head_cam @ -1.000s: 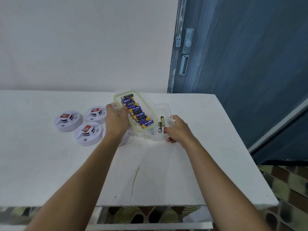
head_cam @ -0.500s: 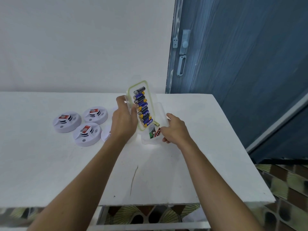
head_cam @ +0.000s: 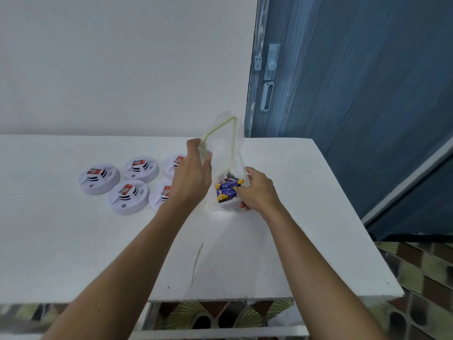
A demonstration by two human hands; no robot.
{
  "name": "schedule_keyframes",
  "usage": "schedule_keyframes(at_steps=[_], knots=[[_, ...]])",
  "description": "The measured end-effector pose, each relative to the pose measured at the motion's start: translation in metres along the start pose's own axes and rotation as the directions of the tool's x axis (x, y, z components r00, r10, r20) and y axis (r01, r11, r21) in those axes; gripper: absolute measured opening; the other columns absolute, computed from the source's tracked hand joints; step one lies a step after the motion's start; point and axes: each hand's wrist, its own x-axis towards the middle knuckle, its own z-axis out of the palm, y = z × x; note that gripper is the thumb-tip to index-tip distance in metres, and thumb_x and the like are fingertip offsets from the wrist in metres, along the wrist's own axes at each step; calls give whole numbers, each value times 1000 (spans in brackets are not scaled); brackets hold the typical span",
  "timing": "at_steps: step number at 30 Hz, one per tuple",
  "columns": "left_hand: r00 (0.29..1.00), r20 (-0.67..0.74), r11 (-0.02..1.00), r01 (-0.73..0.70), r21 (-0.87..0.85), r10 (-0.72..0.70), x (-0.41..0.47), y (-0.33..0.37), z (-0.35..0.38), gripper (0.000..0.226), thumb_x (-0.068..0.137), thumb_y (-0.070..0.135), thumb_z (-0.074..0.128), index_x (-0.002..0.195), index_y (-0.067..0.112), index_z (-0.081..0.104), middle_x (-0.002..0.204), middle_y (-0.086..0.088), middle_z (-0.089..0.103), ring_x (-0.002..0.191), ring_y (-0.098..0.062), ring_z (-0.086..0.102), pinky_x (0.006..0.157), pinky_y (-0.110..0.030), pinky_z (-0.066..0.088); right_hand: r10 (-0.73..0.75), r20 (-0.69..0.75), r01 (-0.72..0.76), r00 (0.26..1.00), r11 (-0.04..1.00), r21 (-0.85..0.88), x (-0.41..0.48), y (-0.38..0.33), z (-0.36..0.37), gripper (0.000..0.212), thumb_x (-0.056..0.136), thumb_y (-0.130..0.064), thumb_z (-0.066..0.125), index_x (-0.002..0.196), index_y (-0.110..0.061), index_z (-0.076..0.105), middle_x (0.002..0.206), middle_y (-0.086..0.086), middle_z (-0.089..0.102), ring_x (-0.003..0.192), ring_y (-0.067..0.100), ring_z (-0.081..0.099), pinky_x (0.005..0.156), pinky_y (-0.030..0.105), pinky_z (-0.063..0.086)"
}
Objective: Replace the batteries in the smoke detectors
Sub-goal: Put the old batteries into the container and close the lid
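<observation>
Left hand (head_cam: pixel 193 177) grips the green-rimmed box (head_cam: pixel 219 129), now tipped upright; the batteries (head_cam: pixel 228 188) have slid into a heap by the right hand (head_cam: pixel 259 190), which grips the tub (head_cam: pixel 225 207) on the table (head_cam: pixel 73 241). Detectors (head_cam: pixel 99 179) likely next

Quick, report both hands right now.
Left hand: closed, gripping the green-rimmed container, which is tipped on end.
Right hand: closed, holding the clear box that contains the batteries.

Plain white wall (head_cam: pixel 122 57) behind flat white counter (head_cam: pixel 73 241); blue wooden door (head_cam: pixel 355 94) with pale latch (head_cam: pixel 269 77) at right; patterned tiled floor (head_cam: pixel 429 278) below.
</observation>
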Motion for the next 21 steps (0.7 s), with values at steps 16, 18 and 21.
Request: schedule_keyframes(at_steps=[16, 18, 21], knots=[[998, -65, 991, -30, -131, 21, -16, -2, 3, 26, 86, 4, 59, 88, 21, 39, 83, 17, 62, 70, 11, 52, 57, -4, 34, 74, 36, -82, 997, 955, 286, 1, 24, 2, 46, 88, -8, 51, 131, -23, 54, 109, -2, 70, 49, 17, 62, 50, 28, 54], [998, -53, 989, -42, -140, 35, -16, -4, 4, 29, 85, 5, 60, 89, 25, 40, 95, 11, 66, 78, 5, 55, 64, -6, 37, 114, 43, -121, 993, 957, 265, 3, 25, 0, 42, 90, -19, 54, 132, -24, 54, 117, -2, 67, 49, 16, 64, 49, 25, 50], [998, -47, 987, -44, -155, 38, -16, -6, 6, 32, 83, 3, 63, 92, 27, 43, 100, 12, 65, 90, -6, 59, 70, -12, 43, 127, -125, -98, 984, 971, 218, 4, 25, -8, 22, 91, -29, 53, 109, -23, 64, 104, -9, 68, 69, 18, 69, 68, 28, 52]])
